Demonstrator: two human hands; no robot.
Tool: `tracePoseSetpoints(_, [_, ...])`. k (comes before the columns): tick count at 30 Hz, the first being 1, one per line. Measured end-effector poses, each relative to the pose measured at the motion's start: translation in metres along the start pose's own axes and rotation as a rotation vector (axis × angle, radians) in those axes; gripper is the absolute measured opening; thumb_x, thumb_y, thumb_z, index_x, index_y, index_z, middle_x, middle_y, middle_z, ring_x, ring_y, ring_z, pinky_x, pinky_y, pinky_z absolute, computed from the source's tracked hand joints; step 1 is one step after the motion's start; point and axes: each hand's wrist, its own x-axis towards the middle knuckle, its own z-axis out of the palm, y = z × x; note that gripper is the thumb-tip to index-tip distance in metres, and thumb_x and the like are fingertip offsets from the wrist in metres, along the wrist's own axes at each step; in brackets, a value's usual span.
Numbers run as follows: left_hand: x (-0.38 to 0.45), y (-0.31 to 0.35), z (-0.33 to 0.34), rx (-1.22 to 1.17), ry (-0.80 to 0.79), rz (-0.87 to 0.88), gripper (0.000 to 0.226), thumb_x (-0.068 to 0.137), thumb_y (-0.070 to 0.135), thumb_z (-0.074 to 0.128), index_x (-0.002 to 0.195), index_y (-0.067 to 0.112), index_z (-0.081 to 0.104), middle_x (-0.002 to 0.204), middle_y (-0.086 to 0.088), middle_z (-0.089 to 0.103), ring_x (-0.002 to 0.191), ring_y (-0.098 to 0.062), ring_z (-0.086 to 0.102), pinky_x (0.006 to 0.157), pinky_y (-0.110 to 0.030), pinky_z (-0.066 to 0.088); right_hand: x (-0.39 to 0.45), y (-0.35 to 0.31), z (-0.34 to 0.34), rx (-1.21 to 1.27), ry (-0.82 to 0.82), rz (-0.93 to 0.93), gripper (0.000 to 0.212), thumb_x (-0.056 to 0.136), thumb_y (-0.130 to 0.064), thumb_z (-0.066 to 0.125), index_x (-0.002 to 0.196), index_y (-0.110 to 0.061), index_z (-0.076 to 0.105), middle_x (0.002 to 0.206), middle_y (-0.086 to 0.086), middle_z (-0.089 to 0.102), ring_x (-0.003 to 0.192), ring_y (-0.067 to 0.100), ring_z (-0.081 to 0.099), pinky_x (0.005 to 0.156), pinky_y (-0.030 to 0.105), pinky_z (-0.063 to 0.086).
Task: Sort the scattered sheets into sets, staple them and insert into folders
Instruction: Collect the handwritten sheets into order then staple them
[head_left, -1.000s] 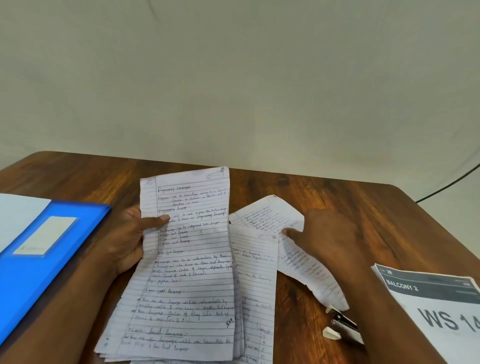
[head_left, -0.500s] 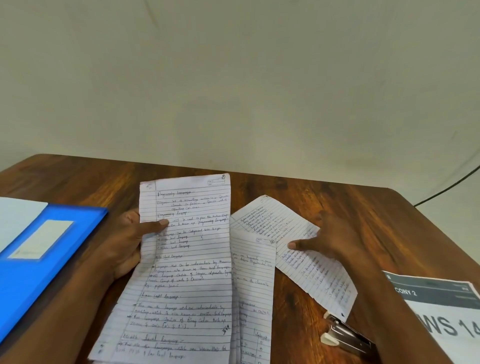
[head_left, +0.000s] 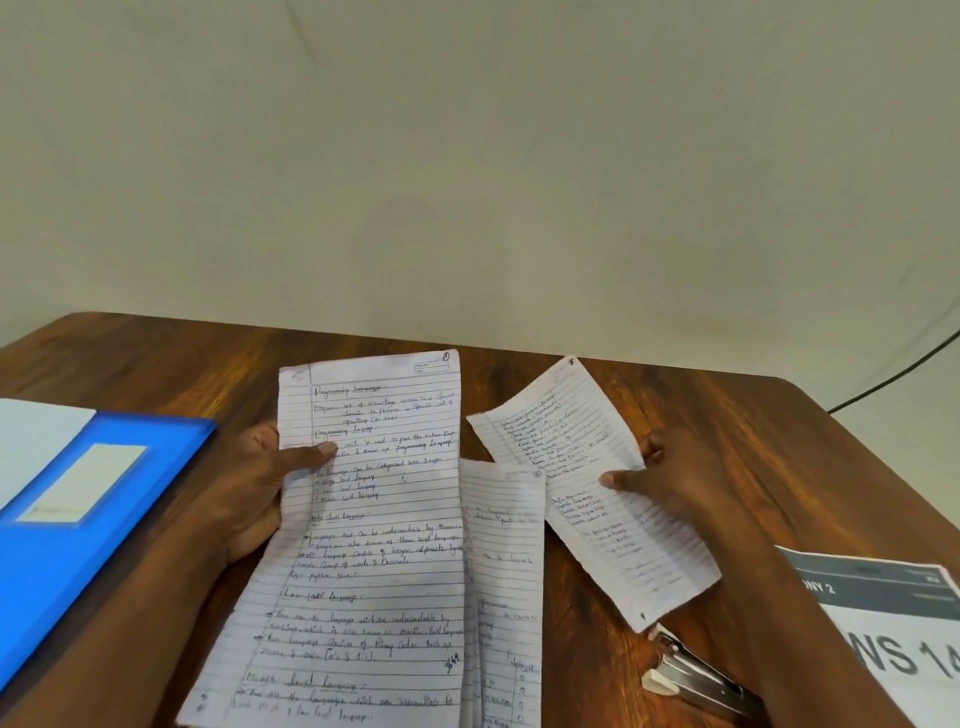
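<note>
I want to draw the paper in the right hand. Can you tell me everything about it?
The loose sheet is white lined paper, looking thin, covered in small blue handwriting too blurred to read. It lies slanted, top corner pointing away, edges slightly curled and crumpled. The right hand pinches its right edge, thumb on top. Its left edge overlaps another lined page; its near corner ends just by the stapler on the wooden table.
</note>
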Motion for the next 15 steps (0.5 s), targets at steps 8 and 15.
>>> tracePoseSetpoints(8, [0.0,0.001,-0.002,-0.029,0.02,-0.029,0.071,0.062,0.007,0.09,0.129,0.004,0.065,0.124,-0.021,0.073,0.102,-0.032,0.076,0.074,-0.039,0.066,-0.004,0.0,-0.018,0.501,-0.025,-0.108,0.009,0.091,-0.019,0.079,0.096,-0.013,0.075,0.088,0.001,0.081,0.071,0.017,0.078,0.063,0.031,0.061])
tracePoseSetpoints(15, [0.0,0.001,0.0,-0.058,0.058,-0.044,0.055,0.074,0.001,0.072,0.129,0.003,0.064,0.119,-0.021,0.074,0.094,-0.03,0.078,0.067,-0.036,0.066,0.0,0.007,-0.047,0.864,-0.157,-0.078,0.019,0.088,-0.009,0.076,0.105,-0.003,0.071,0.106,0.024,0.077,0.097,0.045,0.075,0.091,0.063,0.058])
